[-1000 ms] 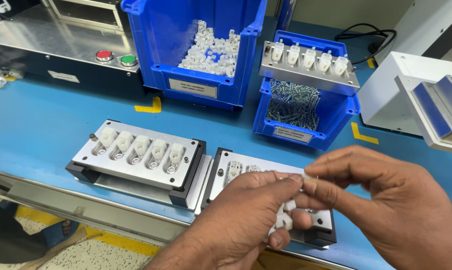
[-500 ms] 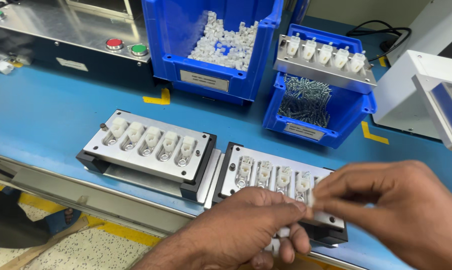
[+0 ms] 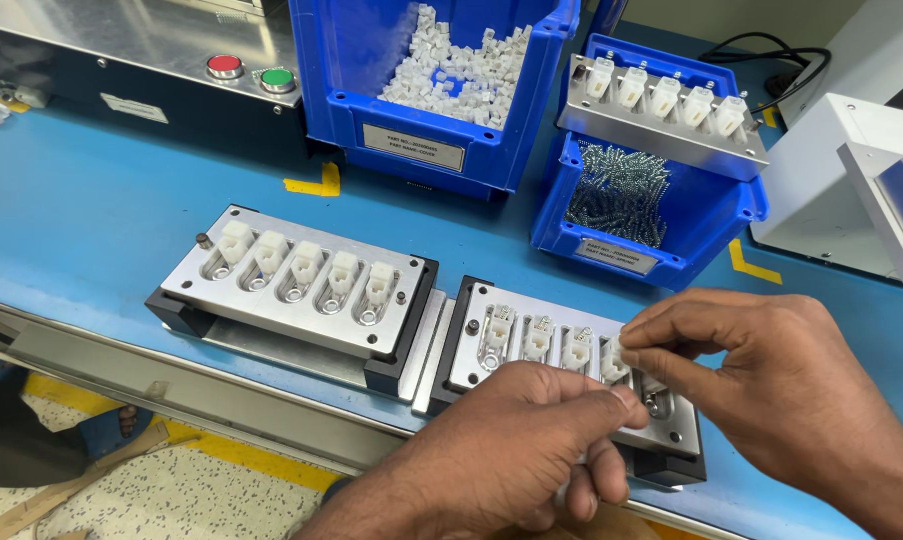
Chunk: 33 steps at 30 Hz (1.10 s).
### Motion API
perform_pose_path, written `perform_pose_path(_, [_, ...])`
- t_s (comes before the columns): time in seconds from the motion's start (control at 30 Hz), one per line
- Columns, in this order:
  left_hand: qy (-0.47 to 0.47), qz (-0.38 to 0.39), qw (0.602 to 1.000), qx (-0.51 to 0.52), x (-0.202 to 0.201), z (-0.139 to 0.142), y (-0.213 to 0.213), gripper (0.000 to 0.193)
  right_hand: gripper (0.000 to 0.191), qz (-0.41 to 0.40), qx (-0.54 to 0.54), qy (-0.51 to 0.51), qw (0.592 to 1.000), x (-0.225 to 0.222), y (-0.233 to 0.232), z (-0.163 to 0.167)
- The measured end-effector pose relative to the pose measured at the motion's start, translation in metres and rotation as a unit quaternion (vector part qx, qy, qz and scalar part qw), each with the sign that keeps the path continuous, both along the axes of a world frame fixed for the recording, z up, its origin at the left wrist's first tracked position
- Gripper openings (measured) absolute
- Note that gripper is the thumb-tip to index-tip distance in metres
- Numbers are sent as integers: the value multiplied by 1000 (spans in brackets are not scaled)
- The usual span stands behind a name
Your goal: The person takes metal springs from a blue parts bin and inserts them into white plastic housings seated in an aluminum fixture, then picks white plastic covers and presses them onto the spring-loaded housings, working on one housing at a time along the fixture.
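**Two hands at the near metal tray**

Two hands were brought together over the right-hand metal tray, at its far right end. The right hand was held with thumb and forefinger pinched narrow on a small white plastic piece, which sat at the fourth pocket of the tray, apparently so that it could be seated upright. The left hand was curled loosely just beside it, fingertips near the same pocket; whether anything was gripped inside that hand could not be told, though a trace of white showed beneath its fingers. Three pockets to the left were already filled with like white pieces, and the fifth pocket looked bare.

A second tray, fully loaded with five white pieces, was set just beside the first on the blue bench. Behind, a large blue bin of loose white pieces and a smaller blue bin of metal springs were placed within easy reach, and a third loaded tray was rested across the spring bin's rim. A red button and a green button were seen on the machine at the back left.
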<state>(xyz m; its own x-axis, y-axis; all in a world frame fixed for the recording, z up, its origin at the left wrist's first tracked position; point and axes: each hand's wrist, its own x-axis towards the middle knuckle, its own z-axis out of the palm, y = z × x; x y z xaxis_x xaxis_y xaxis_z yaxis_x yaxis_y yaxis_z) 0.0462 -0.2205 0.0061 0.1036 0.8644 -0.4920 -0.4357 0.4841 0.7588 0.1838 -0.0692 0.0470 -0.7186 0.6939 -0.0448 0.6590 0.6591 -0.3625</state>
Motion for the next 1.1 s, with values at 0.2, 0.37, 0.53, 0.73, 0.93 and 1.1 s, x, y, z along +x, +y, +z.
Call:
perform_pose_path(0.2, [-3, -10, 1000, -21, -2, 4, 3, 30, 21, 90, 49, -24, 994, -1, 0, 8])
perform_pose_path(0.37, [30, -7, 999, -36, -1, 6, 4, 29, 28, -61, -228, -111, 965, -26, 33, 19])
perform_pose_path(0.53, [31, 10, 999, -29, -2, 8, 3, 35, 51, -32, -305, -173, 936, -28, 70, 5])
perform_pose_path(0.73, [74, 37, 996, -28, -8, 14, -1, 46, 53, 20, -387, -158, 908, -28, 87, -10])
perform_pose_path(0.93, [86, 76, 993, 1, -5, 18, 4, 47, 51, 12, -154, -130, 980, -14, 61, 4])
perform_pose_path(1.1, [60, 94, 994, 20, -1, 15, 0, 45, 62, 40, -228, 76, 970, 7, 11, 11])
